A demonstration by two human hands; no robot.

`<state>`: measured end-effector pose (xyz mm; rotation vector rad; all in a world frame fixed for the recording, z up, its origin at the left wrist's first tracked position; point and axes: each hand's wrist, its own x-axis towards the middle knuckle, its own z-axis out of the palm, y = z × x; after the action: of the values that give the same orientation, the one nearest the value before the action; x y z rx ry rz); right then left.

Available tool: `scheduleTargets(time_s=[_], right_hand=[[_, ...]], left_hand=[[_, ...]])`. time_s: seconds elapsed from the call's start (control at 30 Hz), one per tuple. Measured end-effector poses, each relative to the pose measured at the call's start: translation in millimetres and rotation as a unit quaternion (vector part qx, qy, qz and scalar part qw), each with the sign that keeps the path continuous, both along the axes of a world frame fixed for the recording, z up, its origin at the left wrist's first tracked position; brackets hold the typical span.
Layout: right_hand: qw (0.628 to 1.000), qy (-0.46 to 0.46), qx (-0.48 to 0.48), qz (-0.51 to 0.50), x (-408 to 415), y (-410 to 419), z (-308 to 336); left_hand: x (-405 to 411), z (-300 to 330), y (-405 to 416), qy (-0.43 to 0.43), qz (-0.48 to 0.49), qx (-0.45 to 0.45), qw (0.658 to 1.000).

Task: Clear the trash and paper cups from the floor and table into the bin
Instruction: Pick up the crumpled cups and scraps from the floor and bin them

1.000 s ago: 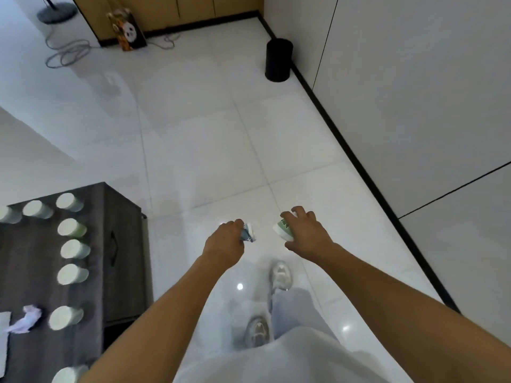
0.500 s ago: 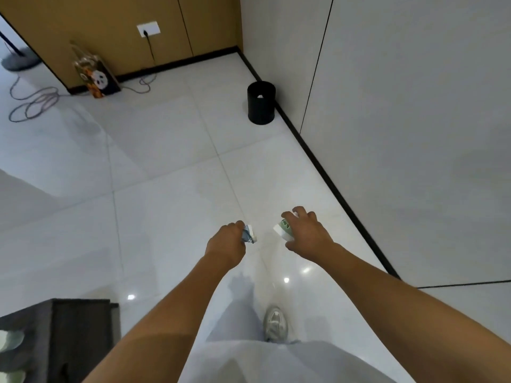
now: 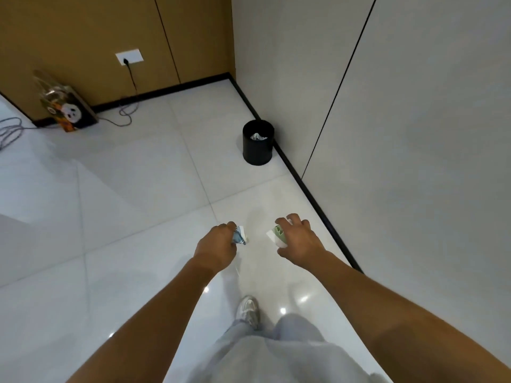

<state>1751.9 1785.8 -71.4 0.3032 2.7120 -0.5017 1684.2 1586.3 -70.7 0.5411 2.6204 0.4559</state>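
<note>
A black round bin (image 3: pixel 258 142) stands on the white tiled floor against the right wall, ahead of me, with crumpled white paper inside. My left hand (image 3: pixel 217 244) grips a crumpled blue-and-white piece of trash (image 3: pixel 239 235), most of it hidden in the fist. My right hand (image 3: pixel 297 239) holds a white paper cup with a green print (image 3: pixel 277 234), fingers curled over it. Both hands are held out in front of me at waist height, well short of the bin.
A gift bag with a panda picture (image 3: pixel 67 110) leans by the brown wall at the far left. A cable (image 3: pixel 125 109) runs from a wall socket (image 3: pixel 129 57) across the floor. The grey wall and black skirting run along my right. My shoe (image 3: pixel 248 309) is below.
I have walked toward the bin, which now looks nearer and shows paper inside. The dark table with cups has left the view. Both hands keep their hold.
</note>
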Motion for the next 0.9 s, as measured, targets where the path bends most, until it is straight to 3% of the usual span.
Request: scheduleTargets(time_s=[0.4, 0.9], right_hand=[[0.999, -0.015, -0.024, -0.045, -257.8, 101.5, -27.5], [0.999, -0.047, -0.015, -0.014, -583.7, 211.8, -46.3]], left_hand=[[-265.3, -13.8, 105.9, -0.021, -0.016, 0.0, 1.0], [-565.5, -30.7, 207.2, -0.062, 0.027, -0.051, 0.996]])
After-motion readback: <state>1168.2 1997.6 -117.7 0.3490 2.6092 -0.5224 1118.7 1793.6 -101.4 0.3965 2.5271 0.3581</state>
